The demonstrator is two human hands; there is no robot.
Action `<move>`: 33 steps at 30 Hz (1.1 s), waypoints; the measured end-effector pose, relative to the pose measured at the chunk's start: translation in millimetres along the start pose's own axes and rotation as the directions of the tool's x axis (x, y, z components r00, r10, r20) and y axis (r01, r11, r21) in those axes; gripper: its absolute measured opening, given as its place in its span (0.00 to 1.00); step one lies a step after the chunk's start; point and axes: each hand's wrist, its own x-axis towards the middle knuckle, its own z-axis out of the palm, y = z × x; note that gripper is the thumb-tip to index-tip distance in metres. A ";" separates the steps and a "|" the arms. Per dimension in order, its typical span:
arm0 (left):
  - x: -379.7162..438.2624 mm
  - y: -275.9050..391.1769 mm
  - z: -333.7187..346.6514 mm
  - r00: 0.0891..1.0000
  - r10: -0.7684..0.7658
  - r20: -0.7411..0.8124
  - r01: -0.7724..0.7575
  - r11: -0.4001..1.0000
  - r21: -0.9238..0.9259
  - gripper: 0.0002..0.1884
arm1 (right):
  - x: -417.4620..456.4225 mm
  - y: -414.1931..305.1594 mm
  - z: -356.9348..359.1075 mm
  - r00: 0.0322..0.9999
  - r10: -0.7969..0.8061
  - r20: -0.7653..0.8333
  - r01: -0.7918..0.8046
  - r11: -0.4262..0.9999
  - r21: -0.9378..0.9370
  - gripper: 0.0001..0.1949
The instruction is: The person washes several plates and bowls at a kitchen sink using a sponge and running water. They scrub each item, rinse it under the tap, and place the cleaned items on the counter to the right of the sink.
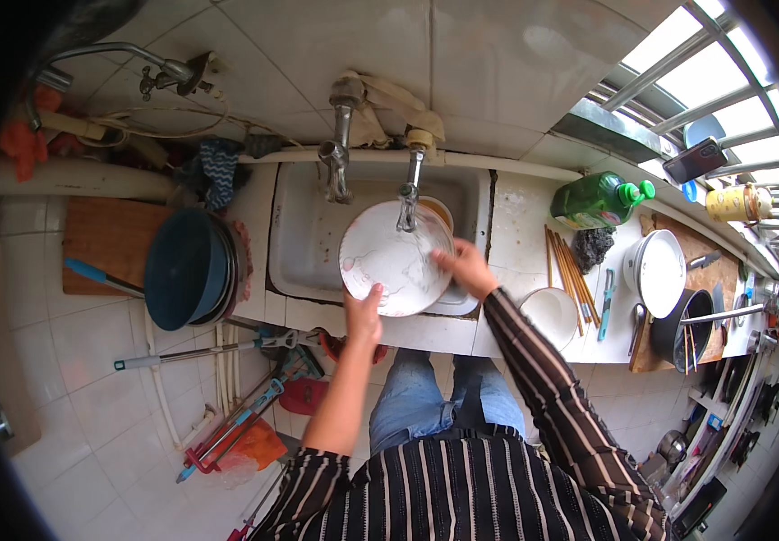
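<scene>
A wide white plate (389, 264) with faint pink marks is tilted over the sink (301, 270), under the right-hand tap (412, 182). Water seems to run from that tap across the plate's face. My left hand (364, 318) grips the plate's near edge, thumb on top. My right hand (468, 268) is at the plate's right edge, its fingertips over the wet surface and slightly blurred. Behind the plate, a bowl with a yellowish inside (438, 208) is partly hidden in the basin. A second tap (339, 155) hangs over the basin to the left.
Right of the sink are a white bowl (549, 316), chopsticks (573, 277), a peeler (606, 304), a dark scrubber (593, 247) and a green detergent bottle (592, 201). Beyond stand white bowls (661, 274) and a dark pot (673, 331). Stacked basins (186, 267) are at left, mops (240, 412) below.
</scene>
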 end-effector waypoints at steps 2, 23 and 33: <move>5.5 16.7 4.5 0.995 -0.084 0.054 0.076 0.988 0.134 0.28 | 2.5 -12.0 -10.7 0.999 -0.021 -0.028 0.024 0.996 0.091 0.17; 9.5 0.6 13.7 0.983 -0.175 0.062 0.180 0.980 -0.081 0.27 | 6.9 0.5 12.0 0.999 -0.004 -0.041 0.012 0.983 0.183 0.16; -12.3 -19.4 24.3 0.993 -0.065 -0.100 0.050 0.989 -0.140 0.29 | 2.4 34.8 15.6 0.997 0.058 -0.047 -0.052 0.991 0.122 0.17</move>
